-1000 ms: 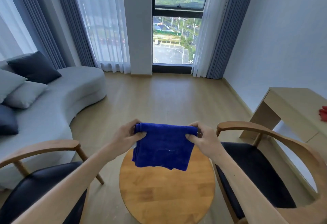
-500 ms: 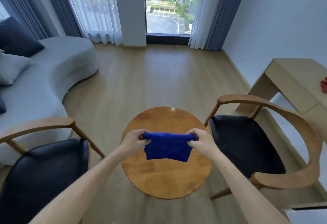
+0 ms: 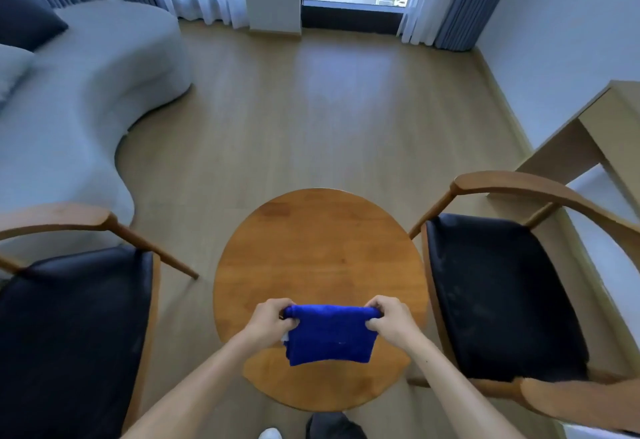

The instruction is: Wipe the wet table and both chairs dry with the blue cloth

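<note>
A folded blue cloth [image 3: 330,334] hangs over the near half of the round wooden table [image 3: 318,248]. My left hand [image 3: 272,319] pinches its upper left corner and my right hand [image 3: 391,317] pinches its upper right corner, stretching the top edge level. Left of the table stands a chair [image 3: 69,327] with a black seat and a curved wooden armrest. A matching chair [image 3: 498,296] stands to the right. Whether the cloth touches the tabletop cannot be told.
A grey curved sofa [image 3: 79,99] with cushions fills the far left. A light wooden desk [image 3: 602,127] stands against the right wall behind the right chair. Open wooden floor [image 3: 311,109] runs from the table to the window and curtains.
The view has tilted downward, so the table and both chairs now sit fuller in frame. Both hands have lowered the cloth from chest height to just over the table's near half.
</note>
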Available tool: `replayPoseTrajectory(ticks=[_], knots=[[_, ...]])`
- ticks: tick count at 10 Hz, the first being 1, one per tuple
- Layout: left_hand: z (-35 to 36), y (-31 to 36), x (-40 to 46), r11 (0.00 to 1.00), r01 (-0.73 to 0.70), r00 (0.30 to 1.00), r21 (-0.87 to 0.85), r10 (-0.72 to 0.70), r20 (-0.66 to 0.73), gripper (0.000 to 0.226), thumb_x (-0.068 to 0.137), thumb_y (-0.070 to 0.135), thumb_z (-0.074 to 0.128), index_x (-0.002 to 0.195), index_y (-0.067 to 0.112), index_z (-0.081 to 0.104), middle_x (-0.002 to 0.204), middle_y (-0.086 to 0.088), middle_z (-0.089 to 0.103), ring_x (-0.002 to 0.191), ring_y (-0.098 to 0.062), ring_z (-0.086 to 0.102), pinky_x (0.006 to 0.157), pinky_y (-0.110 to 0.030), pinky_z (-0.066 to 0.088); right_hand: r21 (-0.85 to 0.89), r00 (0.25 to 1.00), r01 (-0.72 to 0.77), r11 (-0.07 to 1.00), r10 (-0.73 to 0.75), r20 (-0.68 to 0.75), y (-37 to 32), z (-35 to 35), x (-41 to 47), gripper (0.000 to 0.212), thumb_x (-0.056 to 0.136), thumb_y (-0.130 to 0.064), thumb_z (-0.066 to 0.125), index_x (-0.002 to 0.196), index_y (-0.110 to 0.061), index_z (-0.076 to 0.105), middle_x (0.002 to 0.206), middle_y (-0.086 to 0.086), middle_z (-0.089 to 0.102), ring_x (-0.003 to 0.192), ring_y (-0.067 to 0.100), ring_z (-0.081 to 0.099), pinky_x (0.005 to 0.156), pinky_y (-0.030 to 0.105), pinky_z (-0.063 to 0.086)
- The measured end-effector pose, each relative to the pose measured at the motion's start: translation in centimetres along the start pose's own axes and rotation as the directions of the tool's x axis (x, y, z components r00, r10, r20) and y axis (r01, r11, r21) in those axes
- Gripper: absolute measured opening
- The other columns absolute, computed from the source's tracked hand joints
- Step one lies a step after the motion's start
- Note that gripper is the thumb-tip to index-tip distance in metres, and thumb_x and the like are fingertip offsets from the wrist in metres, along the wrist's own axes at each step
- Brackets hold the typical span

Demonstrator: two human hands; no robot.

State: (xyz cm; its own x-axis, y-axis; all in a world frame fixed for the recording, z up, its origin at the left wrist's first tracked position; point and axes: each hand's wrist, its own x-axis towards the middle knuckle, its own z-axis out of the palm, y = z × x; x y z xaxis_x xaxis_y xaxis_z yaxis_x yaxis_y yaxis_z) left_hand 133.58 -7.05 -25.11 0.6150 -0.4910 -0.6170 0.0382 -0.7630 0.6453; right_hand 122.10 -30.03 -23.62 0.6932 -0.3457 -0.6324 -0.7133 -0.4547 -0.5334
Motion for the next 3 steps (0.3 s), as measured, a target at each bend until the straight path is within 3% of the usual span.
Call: replayPoseTrajectory(ticks=[1,2,3], knots=[[0.4,0.4,4.4,0.996,0.090,0.987,-0.012,-0.091,-0.129,0.012,0.089,0.011,0.057,0.092,0.016,0.068,0.093,-0.002,0.069,0.088,-0.018,0.062,0.074,-0.026,0.047,-0.003,1.000,-0.022,1.000,0.022,-0.003,-0.1,-0.5,5.2,0.019,0.089,-0.004,0.055,0.103,-0.014,0.063,0.102,-0.001,0.066,0.090,0.012,0.060,0.072,0.023,0.049],[-0.5,1.0,8.1,0.984,0.157,0.926,-0.089,-0.178,-0.334,0.021,0.092,0.011,0.053,0.105,0.010,0.069,0.103,-0.005,0.070,0.101,-0.021,0.062,0.081,-0.021,0.040,0.041,0.992,-0.015,0.999,0.020,-0.121,-0.7,-1.5,9.5,0.024,0.095,-0.007,0.049,0.117,-0.010,0.060,0.110,0.003,0.065,0.098,0.014,0.057,0.079,0.020,0.041],[-1.6,1.8,9.7,0.977,0.164,0.904,-0.138,-0.205,-0.374,0.019,0.093,0.011,0.051,0.102,0.011,0.068,0.100,-0.006,0.070,0.098,-0.022,0.063,0.083,-0.025,0.044,0.042,0.988,0.026,0.999,-0.019,-0.153,-1.4,-2.4,11.2,0.019,0.095,-0.009,0.053,0.110,-0.010,0.064,0.105,0.001,0.066,0.093,0.011,0.056,0.077,0.018,0.040]])
